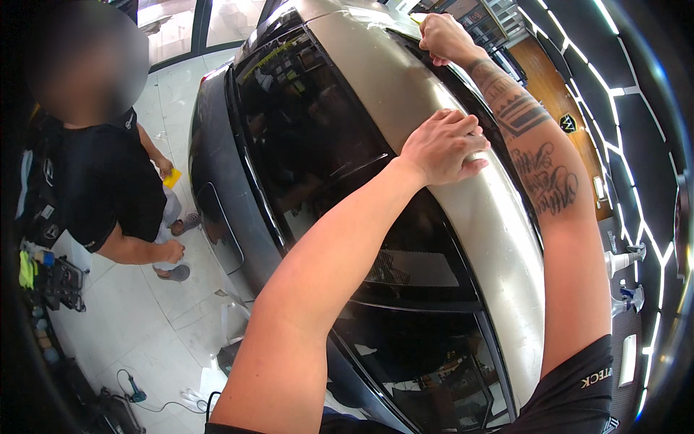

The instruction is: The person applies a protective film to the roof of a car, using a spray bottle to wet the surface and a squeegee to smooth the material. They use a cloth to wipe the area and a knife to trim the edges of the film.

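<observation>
A car stands across the view, its pale gold roof rail [499, 275] running between dark side windows [307, 108] and a darker strip along the roof. My left hand [444, 148] rests palm down on the gold rail, fingers bent and slightly apart. Farther along the roof, my tattooed right arm reaches out. The right hand [450, 40] is closed in a pinch at the far roof edge. Beyond its fingertips a small yellow corner [418, 18] shows, apparently of a squeegee; most of it is hidden by the hand.
At the left, a person in a black shirt [108, 181] stands beside the car holding a flat yellow squeegee [172, 178]. Spray bottles [623, 260] stand at the right. A corded tool [134, 390] and its cable lie on the tiled floor [130, 318] at lower left.
</observation>
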The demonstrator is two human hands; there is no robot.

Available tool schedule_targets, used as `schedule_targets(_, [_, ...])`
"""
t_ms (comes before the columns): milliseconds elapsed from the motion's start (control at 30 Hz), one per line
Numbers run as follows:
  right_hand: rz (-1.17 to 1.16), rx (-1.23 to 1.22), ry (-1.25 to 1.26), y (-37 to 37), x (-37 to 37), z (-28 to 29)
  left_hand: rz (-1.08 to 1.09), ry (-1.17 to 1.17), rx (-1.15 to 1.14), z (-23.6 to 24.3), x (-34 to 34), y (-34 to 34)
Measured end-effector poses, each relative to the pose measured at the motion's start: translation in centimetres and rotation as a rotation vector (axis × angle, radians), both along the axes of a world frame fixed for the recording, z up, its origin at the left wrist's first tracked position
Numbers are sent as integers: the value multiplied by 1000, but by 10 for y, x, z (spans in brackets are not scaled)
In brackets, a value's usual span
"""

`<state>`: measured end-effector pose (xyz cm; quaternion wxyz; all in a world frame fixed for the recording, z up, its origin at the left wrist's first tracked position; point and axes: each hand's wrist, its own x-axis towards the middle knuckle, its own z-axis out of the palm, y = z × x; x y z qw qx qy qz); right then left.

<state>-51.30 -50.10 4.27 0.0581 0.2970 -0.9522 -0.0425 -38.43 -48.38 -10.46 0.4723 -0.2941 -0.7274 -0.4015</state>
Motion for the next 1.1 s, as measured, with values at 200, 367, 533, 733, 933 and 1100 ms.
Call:
schedule_targets(200, [5, -52, -30, 7, 8, 0, 34, 4, 9, -1, 0, -3])
schedule_targets(367, [-27, -38, -9, 15, 12, 0, 22, -62, -41, 2, 5, -2])
schedule_targets(533, [-17, -54, -28, 18, 20, 0, 37, -41, -37, 1, 5, -5])
schedule_targets(733, [-41, -29, 0, 25, 28, 4, 44, -43, -38, 2, 4, -4])
schedule_targets(933, [-27, -47, 28, 37, 38, 4, 36, -49, -47, 3, 4, -4])
schedule_targets(1100, [54, -89, 11, 48, 43, 3, 35, -11, -27, 1, 2, -4])
